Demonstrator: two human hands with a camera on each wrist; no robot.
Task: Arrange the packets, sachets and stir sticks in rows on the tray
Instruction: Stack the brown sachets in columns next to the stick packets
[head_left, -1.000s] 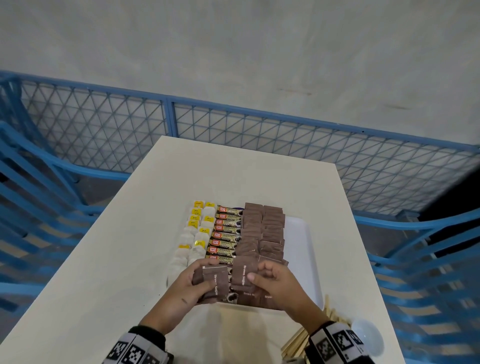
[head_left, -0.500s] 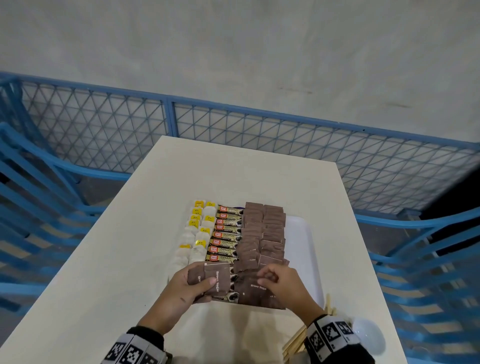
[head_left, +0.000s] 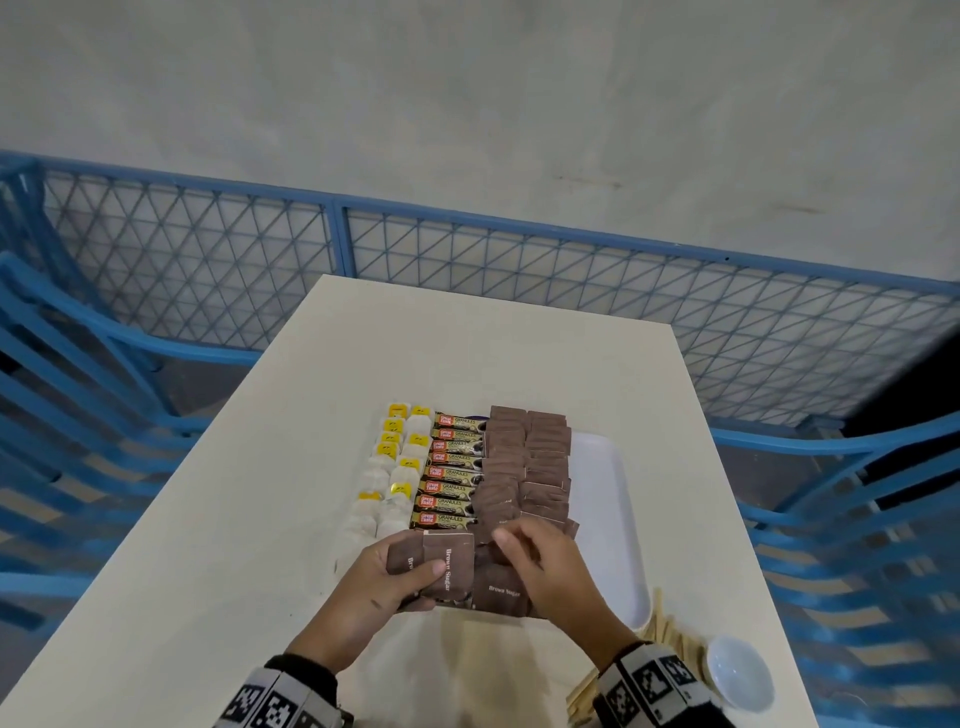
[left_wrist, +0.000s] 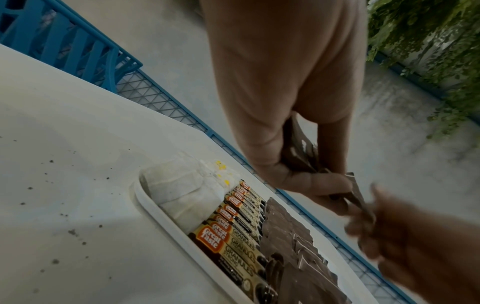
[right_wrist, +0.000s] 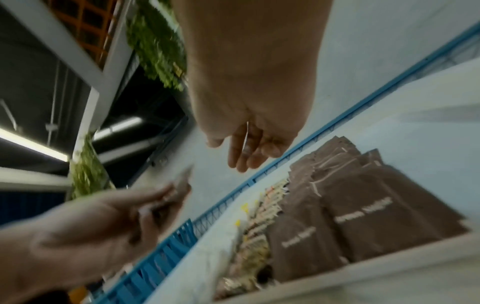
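The left hand (head_left: 384, 582) grips a small fanned stack of brown sugar sachets (head_left: 436, 564) over the near edge of the white tray (head_left: 608, 519), thumb pressed across the printed faces and fingers curled beneath. The right hand (head_left: 550, 566) reaches into the same stack from the right, fingers bent toward the sachets' edges; whether it has actually pinched one cannot be told, since the wrist views are blurred there.

On the tray, tea bags (head_left: 395, 467) fill the left rows, coffee sticks (head_left: 454, 470) sit in a column right of them, and two overlapping columns of brown sachets (head_left: 524, 462) run from far to near. The right strip of the tray is bare. Wooden stir sticks (head_left: 670, 642) lie on the table (head_left: 234, 493) just off the tray's near right corner, beside a small white bowl (head_left: 737, 675).

The sachets look light, thin and flat, likely paper with loose sugar inside, so they should bend easily and slide over one another. A pinch at one short edge, peeling a single sachet from the top of the fan, seems the safest hold; squeezing the middle would probably drag several along. The laid rows overlap like shingles, so a careless brush could shift them.
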